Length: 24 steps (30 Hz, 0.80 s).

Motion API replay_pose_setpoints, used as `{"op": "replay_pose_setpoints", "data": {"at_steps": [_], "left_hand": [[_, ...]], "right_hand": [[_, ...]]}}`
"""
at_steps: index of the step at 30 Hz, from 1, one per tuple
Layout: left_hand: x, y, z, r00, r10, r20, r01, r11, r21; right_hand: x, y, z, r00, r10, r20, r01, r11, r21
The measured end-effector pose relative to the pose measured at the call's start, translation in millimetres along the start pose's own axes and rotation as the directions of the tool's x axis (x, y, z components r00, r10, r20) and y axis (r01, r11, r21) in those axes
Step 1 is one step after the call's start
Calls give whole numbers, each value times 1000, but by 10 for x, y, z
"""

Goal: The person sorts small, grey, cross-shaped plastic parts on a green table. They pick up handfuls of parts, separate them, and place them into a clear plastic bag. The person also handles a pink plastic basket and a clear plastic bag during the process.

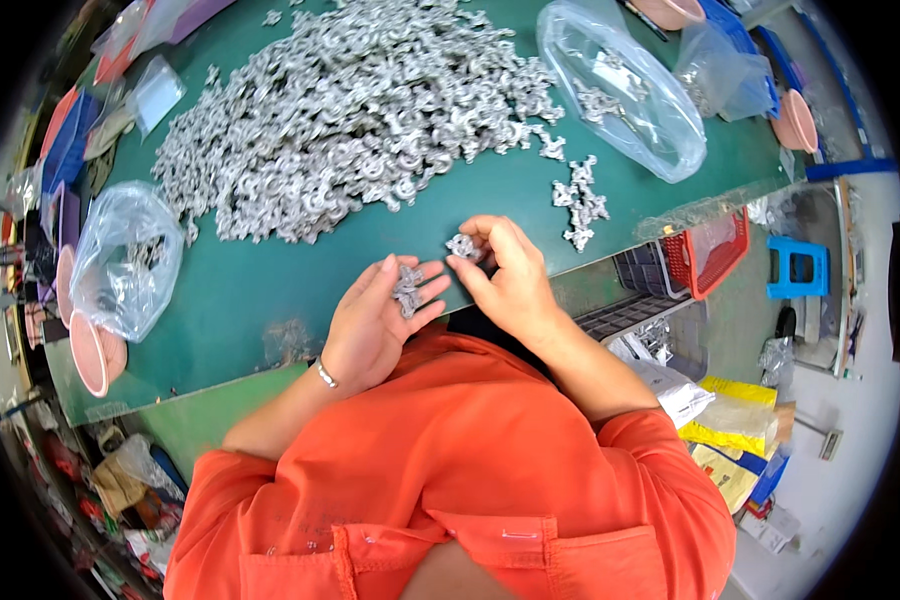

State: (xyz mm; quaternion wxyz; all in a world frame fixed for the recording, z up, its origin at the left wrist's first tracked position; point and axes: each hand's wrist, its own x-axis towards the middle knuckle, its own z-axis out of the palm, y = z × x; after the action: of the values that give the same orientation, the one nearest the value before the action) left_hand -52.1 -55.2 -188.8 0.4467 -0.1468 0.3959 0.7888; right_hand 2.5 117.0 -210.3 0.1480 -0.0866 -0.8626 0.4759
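Note:
My left hand (368, 322) is turned palm up near the table's front edge, fingers spread and slightly curled. A few small grey metal castings (407, 292) lie across its fingers. Just to the right, my right hand (515, 275) pinches one metal casting (460, 246) between thumb and fingertips. A large heap of the same castings (350, 110) covers the far middle of the green table (250, 290). A short group of castings (580, 203) lies apart, to the right of my right hand.
Clear plastic bags with castings inside stand at left (128, 260) and at far right (620, 90). Pink bowls (97, 355) sit at the left table edge. Beyond the right edge are a red basket (715, 255), grey crates (635, 315) and a blue stool (798, 267).

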Motion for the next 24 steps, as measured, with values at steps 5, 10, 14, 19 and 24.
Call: {"op": "replay_pose_setpoints", "data": {"at_steps": [5,10,14,19,24], "left_hand": [[11,12,43,983,-74,170,83,995,-50],[6,-2,-50,987,-136,82,136,991,13],[48,8,-12,987,-142,78,142,990,10],[22,61,-26,992,-111,51,113,993,-23],[28,40,-105,995,-87,42,90,994,-60]], "right_hand": [[-26,-261,-104,969,-157,189,76,922,379],[103,295,-666,937,-127,-324,-90,810,-580],[107,292,-452,963,-234,-136,150,879,-453],[250,229,-374,955,-210,-210,168,965,-200],[452,141,-338,960,-277,-51,245,911,-332]]}}
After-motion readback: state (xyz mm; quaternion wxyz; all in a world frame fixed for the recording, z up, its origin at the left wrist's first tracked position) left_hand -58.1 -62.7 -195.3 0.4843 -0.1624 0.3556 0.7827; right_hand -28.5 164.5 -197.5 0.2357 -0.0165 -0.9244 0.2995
